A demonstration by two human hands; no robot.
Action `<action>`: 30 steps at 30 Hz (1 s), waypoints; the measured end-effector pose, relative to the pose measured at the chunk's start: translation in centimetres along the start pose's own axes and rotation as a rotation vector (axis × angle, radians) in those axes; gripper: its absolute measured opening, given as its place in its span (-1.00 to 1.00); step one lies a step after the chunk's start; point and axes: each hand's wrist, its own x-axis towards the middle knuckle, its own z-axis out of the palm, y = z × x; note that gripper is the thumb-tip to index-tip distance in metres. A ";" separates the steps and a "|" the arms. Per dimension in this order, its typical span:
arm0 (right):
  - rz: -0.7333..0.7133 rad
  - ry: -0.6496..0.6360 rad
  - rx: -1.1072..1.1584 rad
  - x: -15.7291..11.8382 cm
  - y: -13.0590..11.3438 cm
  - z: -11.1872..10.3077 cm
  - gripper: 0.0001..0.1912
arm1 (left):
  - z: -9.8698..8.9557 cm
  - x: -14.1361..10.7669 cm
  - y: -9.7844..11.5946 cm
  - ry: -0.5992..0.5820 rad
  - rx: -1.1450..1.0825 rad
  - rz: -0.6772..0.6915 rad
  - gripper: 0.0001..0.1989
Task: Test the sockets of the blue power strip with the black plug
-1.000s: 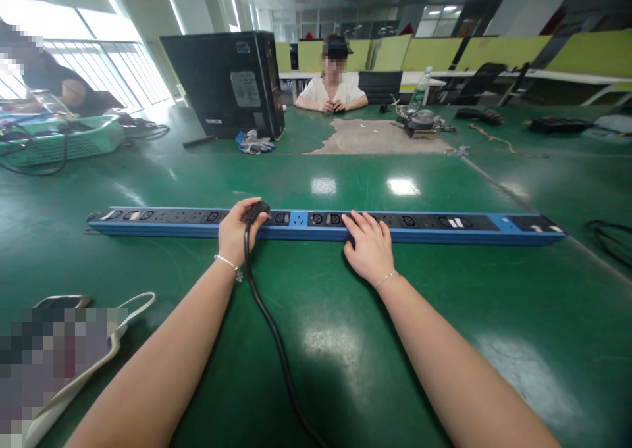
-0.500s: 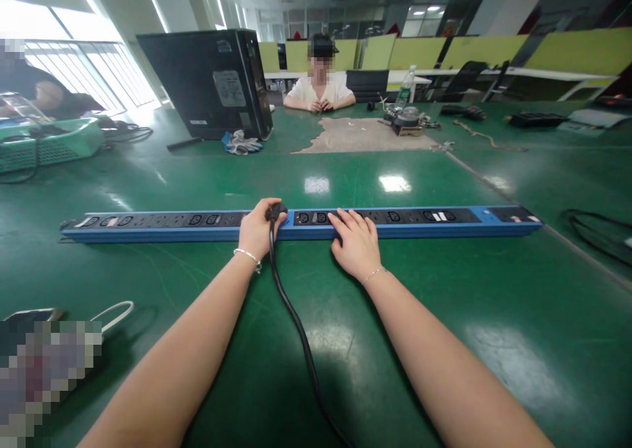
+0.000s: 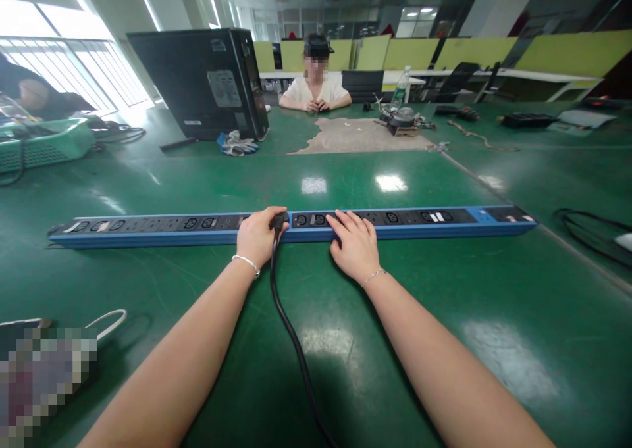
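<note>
A long blue power strip [image 3: 424,233] with a black socket face lies across the green table in front of me. My left hand [image 3: 255,237] is closed around a black power plug [image 3: 280,222], held at the strip just left of its middle. Whether the plug sits in a socket is hidden by my fingers. From the plug a black cable [image 3: 293,336] runs down toward me. My right hand [image 3: 356,243] rests on the strip right of the middle, fingers stretched out over the sockets and holding nothing.
A black computer case [image 3: 197,86] stands at the back left, with gloves [image 3: 237,144] beside it. A green basket [image 3: 54,147] is at far left. Opposite sits a person [image 3: 316,93]. Black cable [image 3: 587,234] lies at right; a white cord [image 3: 111,318] is near left.
My left hand has brought the plug slightly lower and to the right, closer to the strip's face. My right hand stays in place on the strip. The view has shifted a little.
</note>
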 end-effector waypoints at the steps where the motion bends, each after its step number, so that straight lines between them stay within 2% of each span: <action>1: -0.002 -0.002 -0.001 0.0 0.0 0.0 -0.48 | -0.1 0.0 0.0 -0.004 0.006 0.001 -0.67; 5: -0.011 -0.003 -0.006 -0.1 -0.2 -0.2 -0.48 | -0.2 0.0 -0.3 -0.030 0.014 0.047 -0.67; 8: -0.070 -0.005 0.024 -0.4 -1.1 -0.4 -0.46 | -0.1 -0.3 -0.6 -0.028 0.055 0.114 -0.64; 13: -0.247 0.007 0.135 0.0 -4.3 0.1 -0.45 | 0.1 -0.9 -0.5 0.003 0.161 0.099 -0.42; 19: -0.253 0.104 0.236 2.4 -7.7 2.4 -0.48 | 0.3 -1.1 -0.3 0.017 0.239 0.051 -0.54; 24: -0.258 0.138 0.236 3.7 -8.0 3.7 -0.61 | 0.7 -1.1 -0.5 0.037 0.221 0.043 -0.55; 30: -0.269 0.091 0.181 3.5 -7.6 3.5 -0.58 | 0.7 -1.2 -0.4 0.042 0.186 0.042 -0.57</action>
